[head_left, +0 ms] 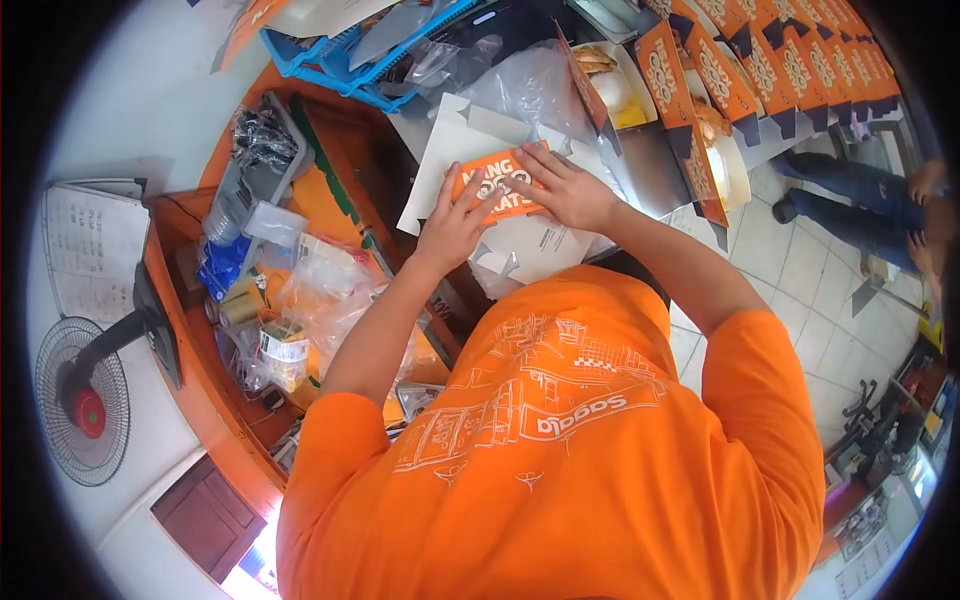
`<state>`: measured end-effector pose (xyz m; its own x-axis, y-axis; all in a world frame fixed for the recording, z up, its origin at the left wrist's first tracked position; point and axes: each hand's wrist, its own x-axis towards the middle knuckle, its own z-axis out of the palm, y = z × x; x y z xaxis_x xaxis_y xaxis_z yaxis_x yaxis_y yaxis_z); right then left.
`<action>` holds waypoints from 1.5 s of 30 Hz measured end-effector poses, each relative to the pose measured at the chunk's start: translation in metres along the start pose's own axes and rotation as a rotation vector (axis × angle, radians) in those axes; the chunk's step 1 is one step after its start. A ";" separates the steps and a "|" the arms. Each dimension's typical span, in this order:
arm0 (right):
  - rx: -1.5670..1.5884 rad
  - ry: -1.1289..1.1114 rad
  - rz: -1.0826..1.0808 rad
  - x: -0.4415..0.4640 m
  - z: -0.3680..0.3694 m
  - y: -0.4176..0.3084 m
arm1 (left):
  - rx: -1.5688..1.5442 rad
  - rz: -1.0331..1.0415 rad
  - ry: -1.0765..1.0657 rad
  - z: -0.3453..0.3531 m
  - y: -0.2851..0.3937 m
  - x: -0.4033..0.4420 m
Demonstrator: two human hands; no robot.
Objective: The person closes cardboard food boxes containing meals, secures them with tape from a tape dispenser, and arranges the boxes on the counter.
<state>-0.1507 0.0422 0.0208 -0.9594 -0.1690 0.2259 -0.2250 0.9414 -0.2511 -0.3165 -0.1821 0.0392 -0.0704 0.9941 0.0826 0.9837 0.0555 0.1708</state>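
Note:
My left hand [452, 226] and my right hand [572, 190] both lie with fingers outstretched on an orange printed panel [503, 181] with white lettering. The panel belongs to a food box [540, 245], whose white sides and flaps spread around it. My left fingers rest on the panel's left part, my right fingers on its top and right part. Neither hand is wrapped around anything. Behind the box lies a clear plastic bag [535, 90]. My fingers cover some of the lettering.
Open food boxes [660, 80] stand in rows at the upper right, some holding food. A blue basket [345, 75] sits at the upper left. Plastic packs [320, 290] crowd the orange shelf. A fan [85, 410] is at far left; another person's legs [850, 200] show at right.

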 end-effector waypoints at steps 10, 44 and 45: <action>-0.025 -0.068 0.074 -0.005 -0.021 -0.017 | -0.078 -0.097 -0.134 -0.021 0.017 0.003; 0.548 0.499 0.806 -0.222 -0.081 0.127 | -0.650 -0.566 0.171 -0.013 0.227 0.213; 0.531 0.479 0.772 -0.225 -0.087 0.130 | -0.537 -0.566 0.149 -0.019 0.224 0.215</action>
<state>0.0512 0.2280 0.0189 -0.7325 0.6644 0.1484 0.2618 0.4761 -0.8395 -0.1148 0.0421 0.1142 -0.5945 0.8033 -0.0344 0.5805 0.4584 0.6730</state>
